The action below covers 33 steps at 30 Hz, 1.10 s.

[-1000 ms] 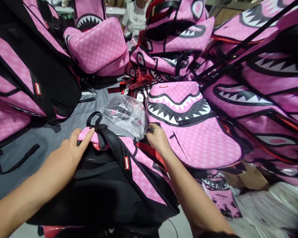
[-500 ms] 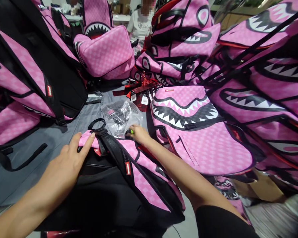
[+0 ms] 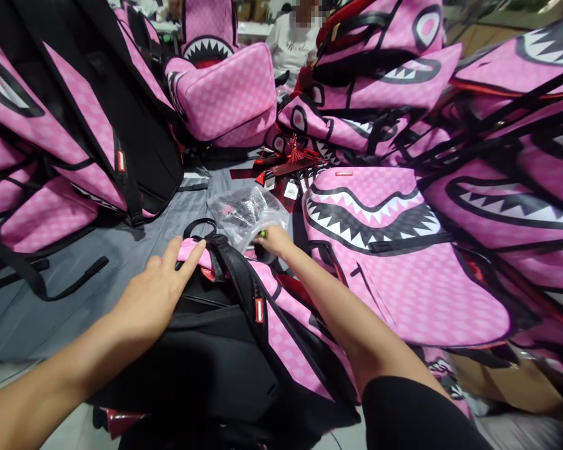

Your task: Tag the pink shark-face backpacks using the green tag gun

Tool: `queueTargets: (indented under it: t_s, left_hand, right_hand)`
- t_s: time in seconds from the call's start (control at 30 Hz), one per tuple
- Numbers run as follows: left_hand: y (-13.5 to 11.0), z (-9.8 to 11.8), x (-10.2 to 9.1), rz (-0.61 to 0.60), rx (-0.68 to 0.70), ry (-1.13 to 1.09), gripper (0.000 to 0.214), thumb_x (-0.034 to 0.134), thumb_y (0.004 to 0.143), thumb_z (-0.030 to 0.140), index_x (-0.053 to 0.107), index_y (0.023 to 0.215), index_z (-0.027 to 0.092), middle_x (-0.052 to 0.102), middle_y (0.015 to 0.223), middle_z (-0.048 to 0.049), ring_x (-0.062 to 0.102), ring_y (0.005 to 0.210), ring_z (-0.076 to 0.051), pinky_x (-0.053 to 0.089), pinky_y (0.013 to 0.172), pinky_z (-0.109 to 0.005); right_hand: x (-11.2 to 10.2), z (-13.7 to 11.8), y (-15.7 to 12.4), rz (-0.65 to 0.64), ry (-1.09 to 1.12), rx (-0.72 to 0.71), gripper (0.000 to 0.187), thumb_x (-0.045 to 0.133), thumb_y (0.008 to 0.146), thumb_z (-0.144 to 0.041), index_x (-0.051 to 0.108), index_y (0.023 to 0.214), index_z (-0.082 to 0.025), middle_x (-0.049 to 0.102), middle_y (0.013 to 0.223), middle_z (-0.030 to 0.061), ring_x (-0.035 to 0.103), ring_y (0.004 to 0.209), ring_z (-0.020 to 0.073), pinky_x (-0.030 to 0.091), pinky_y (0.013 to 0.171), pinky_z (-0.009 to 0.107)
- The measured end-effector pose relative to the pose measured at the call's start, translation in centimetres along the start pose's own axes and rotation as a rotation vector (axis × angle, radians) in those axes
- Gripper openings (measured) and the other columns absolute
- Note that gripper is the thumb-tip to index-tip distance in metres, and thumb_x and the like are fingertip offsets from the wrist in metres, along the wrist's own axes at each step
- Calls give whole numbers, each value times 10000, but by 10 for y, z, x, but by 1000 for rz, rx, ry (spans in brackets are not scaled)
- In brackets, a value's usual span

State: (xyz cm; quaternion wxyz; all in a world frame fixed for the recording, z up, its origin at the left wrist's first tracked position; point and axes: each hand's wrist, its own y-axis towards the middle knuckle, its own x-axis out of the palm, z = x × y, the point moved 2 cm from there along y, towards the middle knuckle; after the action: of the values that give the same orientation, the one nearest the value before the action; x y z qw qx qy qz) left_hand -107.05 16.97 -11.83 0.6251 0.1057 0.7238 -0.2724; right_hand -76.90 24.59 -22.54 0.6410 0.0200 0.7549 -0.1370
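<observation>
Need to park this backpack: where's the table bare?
Bare grey table lies left of the backpack under the left hand, bordered by the left pile of backpacks and a loose black strap. A narrow strip runs back beside the plastic bag. Right of the right hand, shark-mouth backpacks crowd the table.

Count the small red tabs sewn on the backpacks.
3. One red tab on the left backpack's strap; one on the strap of the backpack under the left hand; one atop the shark-mouth backpack. Others may be hidden.
</observation>
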Motion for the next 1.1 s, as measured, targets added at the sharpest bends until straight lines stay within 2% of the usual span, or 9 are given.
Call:
queueTargets:
  t_s: [0.1,0.23,0.43,0.53,0.67,0.77,0.97,1.03,1.1]
  left_hand:
    - [0,-1,3,16,1,-6,940,371,830,-46,-12,1568,391,140,1639,-156,525,1265,-360,582,840,-444]
    - [-2,-1,5,-3,-14,-20,903,368,849,-21,19,1569,397,137,1641,-153,508,1281,-374,583,826,-453]
    - [-1,-3,8,58,7,-1,899,413,847,13,24,1578,363,161,1628,-174,571,1173,-367,586,782,-447]
    - [-1,-5,10,78,22,8,929,427,833,8,2,1577,365,162,1627,-169,566,1180,-366,589,779,-437]
    - [-3,-5,9,89,30,2,930,393,835,-9,-23,1573,376,150,1630,-168,546,1215,-368,590,776,-435]
    - [-3,-4,5,85,44,13,921,363,831,-36,-8,1578,354,159,1625,-176,546,1215,-357,586,801,-433]
    - [-8,-1,-3,114,81,45,894,330,832,-58,-2,1588,285,203,1600,-199,586,1126,-317,574,801,-410]
    - [-9,0,-5,121,83,46,888,329,833,-57,7,1589,282,223,1592,-199,598,1100,-305,572,792,-402]
    - [-9,0,-5,123,82,48,885,323,833,-58,13,1589,282,233,1587,-198,607,1080,-296,570,791,-399]
  right_hand:
    - [4,-5,-11,1,-32,-55,518,810,752,-452,677,1151,-149,659,1203,155,605,1129,314,492,888,328]
    - [10,-8,-24,-11,-44,-110,410,714,849,-398,667,1168,-144,635,1218,161,602,1126,301,480,912,335]
    - [11,-9,-18,-138,23,-101,459,823,717,-332,698,1124,-161,675,1176,140,616,1108,311,493,881,324]
    - [6,-5,-9,-158,110,-43,464,830,703,-321,699,1119,-160,711,1074,100,655,994,264,506,813,287]
    - [-1,7,-12,-181,217,-22,256,746,781,-263,723,1019,-172,717,895,16,660,825,168,488,708,212]
    - [-4,17,-23,-135,219,53,130,684,814,-233,727,906,-153,689,785,28,641,753,174,460,663,229]
    - [-7,18,-35,17,253,77,80,651,845,-221,711,892,-199,686,849,39,625,825,193,408,679,246]
    - [-10,19,-33,29,291,72,41,671,829,-227,693,816,-194,660,759,14,604,755,176,383,636,239]
    - [-15,23,-32,39,319,92,135,682,808,-226,645,686,-181,597,635,-4,564,653,160,355,589,241]
